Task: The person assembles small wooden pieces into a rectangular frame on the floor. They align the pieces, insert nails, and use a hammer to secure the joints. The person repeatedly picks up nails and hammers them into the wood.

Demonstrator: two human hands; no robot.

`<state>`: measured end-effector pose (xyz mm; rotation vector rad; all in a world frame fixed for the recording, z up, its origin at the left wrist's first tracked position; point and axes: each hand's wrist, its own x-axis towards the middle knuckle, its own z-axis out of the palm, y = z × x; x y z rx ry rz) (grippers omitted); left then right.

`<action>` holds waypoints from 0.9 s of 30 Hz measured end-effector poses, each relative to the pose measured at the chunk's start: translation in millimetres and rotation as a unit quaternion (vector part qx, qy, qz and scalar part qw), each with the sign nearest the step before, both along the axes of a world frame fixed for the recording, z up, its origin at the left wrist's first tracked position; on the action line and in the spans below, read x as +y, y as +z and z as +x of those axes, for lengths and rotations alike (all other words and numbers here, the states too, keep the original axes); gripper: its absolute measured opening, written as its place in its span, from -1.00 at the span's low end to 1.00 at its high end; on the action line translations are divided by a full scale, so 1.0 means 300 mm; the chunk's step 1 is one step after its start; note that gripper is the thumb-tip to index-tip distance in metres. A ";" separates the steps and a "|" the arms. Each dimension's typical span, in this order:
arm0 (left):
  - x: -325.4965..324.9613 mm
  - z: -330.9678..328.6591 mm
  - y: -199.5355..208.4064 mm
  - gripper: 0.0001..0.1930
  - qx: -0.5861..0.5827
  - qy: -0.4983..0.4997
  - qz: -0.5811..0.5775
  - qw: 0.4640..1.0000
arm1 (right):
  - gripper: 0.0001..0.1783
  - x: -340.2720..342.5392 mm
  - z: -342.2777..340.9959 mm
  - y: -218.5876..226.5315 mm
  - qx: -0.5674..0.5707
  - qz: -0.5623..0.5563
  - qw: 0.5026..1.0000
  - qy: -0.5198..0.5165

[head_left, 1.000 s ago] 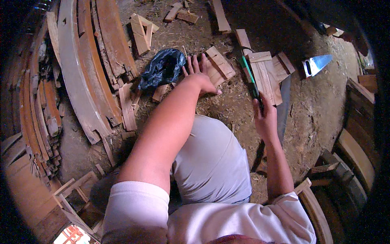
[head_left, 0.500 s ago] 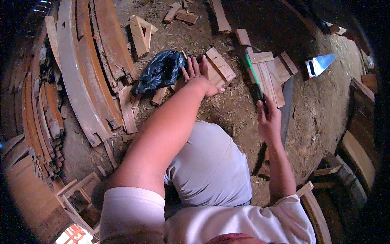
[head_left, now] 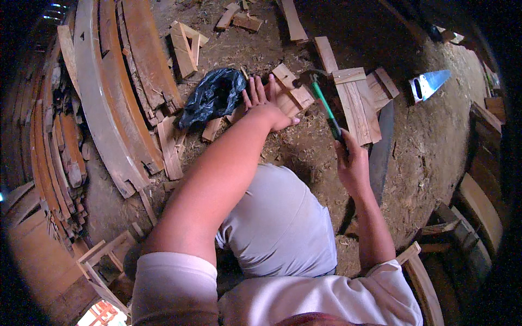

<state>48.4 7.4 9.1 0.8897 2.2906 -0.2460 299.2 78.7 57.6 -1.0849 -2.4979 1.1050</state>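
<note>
My left hand [head_left: 265, 103] lies with fingers spread on the near left part of a small wooden board piece [head_left: 287, 99] that has a batten across it. My right hand [head_left: 350, 155] is wrapped round the dark grip of a green-handled hammer [head_left: 325, 104]. The hammer's head is over the right end of the batten; whether it touches the wood I cannot tell. Just left of my left hand sits a crumpled black plastic bag [head_left: 215, 95]. A similar joined board piece [head_left: 356, 108] lies right of the hammer.
A handsaw [head_left: 429, 86] with a pale handle rests on the dirt floor at the right. Long planks [head_left: 117, 81] are stacked along the left. Wood offcuts [head_left: 185, 49] and shavings lie scattered at the far side. A wooden frame [head_left: 106, 258] stands at the lower left.
My right hand has swung the hammer leftward, from beside the right board piece to over the batten. My left hand has stayed in place.
</note>
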 end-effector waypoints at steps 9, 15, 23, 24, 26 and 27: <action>0.000 0.005 0.000 0.54 0.005 -0.009 -0.002 1.000 | -0.62 -0.026 0.000 -0.002 0.083 0.056 0.993 -0.070; -0.014 -0.001 -0.026 0.58 0.019 -0.008 0.002 1.000 | -0.66 0.001 0.005 0.077 0.014 0.020 0.994 -0.108; 0.000 -0.001 -0.043 0.59 0.017 -0.010 0.007 1.000 | -0.52 -0.012 0.019 -0.038 -0.006 0.071 0.997 -0.002; -0.011 -0.003 -0.045 0.60 0.012 -0.006 0.000 1.000 | -0.52 -0.014 0.010 -0.008 0.009 0.080 0.997 -0.012; -0.013 -0.003 -0.047 0.60 0.020 -0.010 -0.002 1.000 | -0.51 -0.013 -0.002 0.041 0.036 0.100 0.994 -0.036; -0.012 -0.002 -0.047 0.60 0.022 -0.012 -0.001 1.000 | -0.49 -0.019 -0.005 0.046 0.097 0.158 0.982 -0.033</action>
